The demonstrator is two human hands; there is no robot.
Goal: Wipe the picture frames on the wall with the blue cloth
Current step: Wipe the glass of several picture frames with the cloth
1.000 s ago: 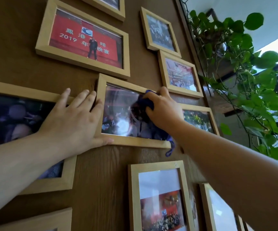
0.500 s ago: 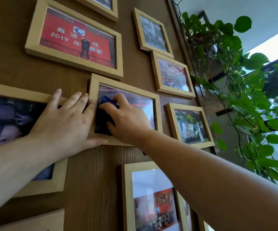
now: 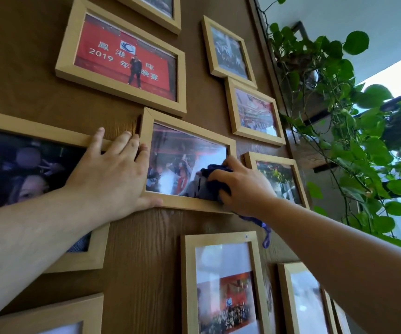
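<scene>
The blue cloth (image 3: 212, 183) is dark navy, bunched into a wad, and pressed against the glass at the lower right corner of the middle picture frame (image 3: 190, 203); a thin strip of it dangles below the right wrist. That frame is pale wood with a glossy, glare-streaked photo, and it hangs on a brown wood-grain wall (image 3: 144, 261) among other pale wood frames, including one with a red banner photo (image 3: 120, 88) above it. The right hand (image 3: 243, 186) is curled over the cloth, fingers bent and closed on it. The left hand (image 3: 112, 174) lies flat and spread, fingers apart, palm on the wall, fingertips touching the middle frame's left edge and the thumb under its bottom rail. A leafy green vine (image 3: 339, 116) trails at the right.
</scene>
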